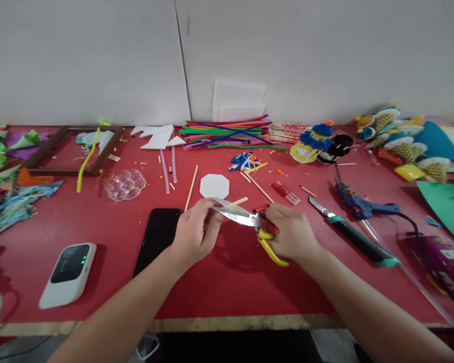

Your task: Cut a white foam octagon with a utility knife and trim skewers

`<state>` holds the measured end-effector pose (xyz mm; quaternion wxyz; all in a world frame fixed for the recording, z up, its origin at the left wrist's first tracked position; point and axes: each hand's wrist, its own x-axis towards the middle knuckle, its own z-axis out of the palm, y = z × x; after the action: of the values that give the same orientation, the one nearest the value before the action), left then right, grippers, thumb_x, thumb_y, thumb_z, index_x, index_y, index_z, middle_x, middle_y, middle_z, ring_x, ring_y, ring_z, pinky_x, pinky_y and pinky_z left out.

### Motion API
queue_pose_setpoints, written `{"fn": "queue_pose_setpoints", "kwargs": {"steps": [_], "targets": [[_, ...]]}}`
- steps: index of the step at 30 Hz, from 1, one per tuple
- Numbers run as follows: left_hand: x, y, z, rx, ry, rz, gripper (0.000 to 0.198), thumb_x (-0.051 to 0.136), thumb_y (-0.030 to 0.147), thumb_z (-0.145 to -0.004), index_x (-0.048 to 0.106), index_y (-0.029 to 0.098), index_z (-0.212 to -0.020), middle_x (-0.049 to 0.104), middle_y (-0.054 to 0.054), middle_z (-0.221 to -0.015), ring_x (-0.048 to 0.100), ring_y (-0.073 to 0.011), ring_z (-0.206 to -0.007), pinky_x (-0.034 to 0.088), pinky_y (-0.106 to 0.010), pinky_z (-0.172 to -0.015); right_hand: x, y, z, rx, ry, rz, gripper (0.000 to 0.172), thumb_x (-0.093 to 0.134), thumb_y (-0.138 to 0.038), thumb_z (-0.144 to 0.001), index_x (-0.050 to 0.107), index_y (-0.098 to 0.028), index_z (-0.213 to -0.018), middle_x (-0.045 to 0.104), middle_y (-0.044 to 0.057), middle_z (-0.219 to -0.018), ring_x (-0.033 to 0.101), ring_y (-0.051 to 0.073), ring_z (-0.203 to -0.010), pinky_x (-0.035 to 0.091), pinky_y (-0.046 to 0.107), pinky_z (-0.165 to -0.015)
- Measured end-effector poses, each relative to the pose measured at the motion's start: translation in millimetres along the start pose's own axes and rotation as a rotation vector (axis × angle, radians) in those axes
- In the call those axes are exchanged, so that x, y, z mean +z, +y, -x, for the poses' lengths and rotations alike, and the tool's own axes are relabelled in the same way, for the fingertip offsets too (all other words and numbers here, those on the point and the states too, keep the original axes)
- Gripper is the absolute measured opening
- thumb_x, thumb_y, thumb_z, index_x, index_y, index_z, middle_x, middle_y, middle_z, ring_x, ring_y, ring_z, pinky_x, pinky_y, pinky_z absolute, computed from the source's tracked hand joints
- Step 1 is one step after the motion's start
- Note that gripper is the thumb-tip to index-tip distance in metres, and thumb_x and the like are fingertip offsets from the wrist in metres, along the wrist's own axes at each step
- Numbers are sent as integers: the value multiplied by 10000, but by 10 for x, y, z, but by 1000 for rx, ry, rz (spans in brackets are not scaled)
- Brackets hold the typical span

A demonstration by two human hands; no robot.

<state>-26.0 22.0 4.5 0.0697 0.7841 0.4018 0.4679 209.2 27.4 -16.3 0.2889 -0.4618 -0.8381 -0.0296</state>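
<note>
Scissors with yellow handles (272, 249) hang over the red table, their blades pointing left. My right hand (289, 229) is closed round the handles, with a small red-orange piece (261, 207) at its fingertips. At the blade tips is my left hand (199, 229), its fingers pinched together; what they grip is too small to make out. A short pale stick (236, 202) lies across the blades, its left end near my left fingers. Beyond the left hand, a white octagonal piece (214, 186) rests on the table.
A black phone (157, 237) and a white device (68, 275) are at the left. A cutter (355, 234) and a blue glue gun (363, 201) lie at the right. Coloured pipe cleaners (227, 133) are piled by the wall. The table's front edge (245, 323) is near.
</note>
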Motion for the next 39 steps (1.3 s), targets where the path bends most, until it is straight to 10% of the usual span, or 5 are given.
{"fn": "queue_pose_setpoints", "kwargs": {"steps": [39], "targets": [[-57, 63, -11, 104, 68, -34, 134, 565, 84, -910, 638, 193, -881, 776, -14, -821, 711, -112, -667, 591, -216, -639, -30, -37, -3, 40, 6, -82, 141, 501, -209, -779, 412, -248, -677, 523, 12, -644, 442, 157, -565, 321, 287, -540]]}}
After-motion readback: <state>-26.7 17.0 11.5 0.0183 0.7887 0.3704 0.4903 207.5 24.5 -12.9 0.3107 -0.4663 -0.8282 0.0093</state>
